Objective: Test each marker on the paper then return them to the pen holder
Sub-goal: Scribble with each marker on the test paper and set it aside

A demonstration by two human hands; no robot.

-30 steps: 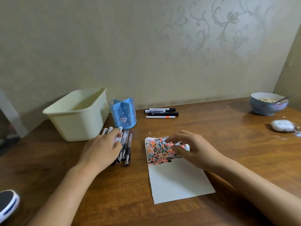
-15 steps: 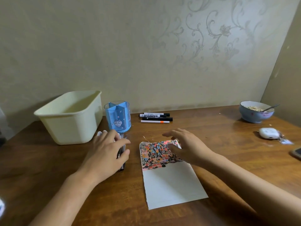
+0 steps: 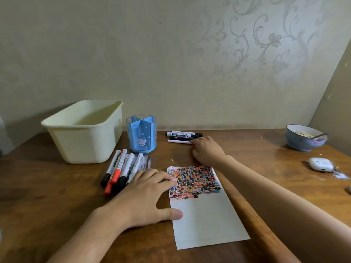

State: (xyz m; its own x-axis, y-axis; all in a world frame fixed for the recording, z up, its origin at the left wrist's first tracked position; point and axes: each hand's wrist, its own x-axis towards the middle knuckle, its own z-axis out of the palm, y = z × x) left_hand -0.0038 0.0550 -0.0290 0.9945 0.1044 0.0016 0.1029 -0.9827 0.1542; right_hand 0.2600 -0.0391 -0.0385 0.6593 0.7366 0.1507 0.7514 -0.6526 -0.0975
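1. Right now the right hand (image 3: pixel 208 150) reaches to the back of the tabletop (image 3: pixel 57 202), its fingers (image 3: pixel 195 140) touching the end of the thin white marker (image 3: pixel 179 141), nearest of three lying beside the pen holder (image 3: pixel 141 133); whether they have closed on it I cannot tell.
2. Meanwhile the left hand (image 3: pixel 144 198) lies flat and released, holding nothing, fingertips and thumb pressing the left edge of the paper (image 3: pixel 205 221) to steady it.
3. Judging by this, the step in hand is fetching a marker to test. Next it calls for a firm pinch, uncapping, and a stroke on the blank lower part of the paper, since the upper part is already crowded with black, red and orange marks.
4. A bunch of markers (image 3: pixel 121 169) lies in front of the holder, just left of the paper; the holder's compartments look empty, so returning seems yet to come.
5. Around them: a dark wooden surface against a pale patterned wall, a cream tub (image 3: pixel 83 130) at the left, a blue bowl (image 3: pixel 305 139) with a spoon and a small white case (image 3: pixel 320 164) at the right.
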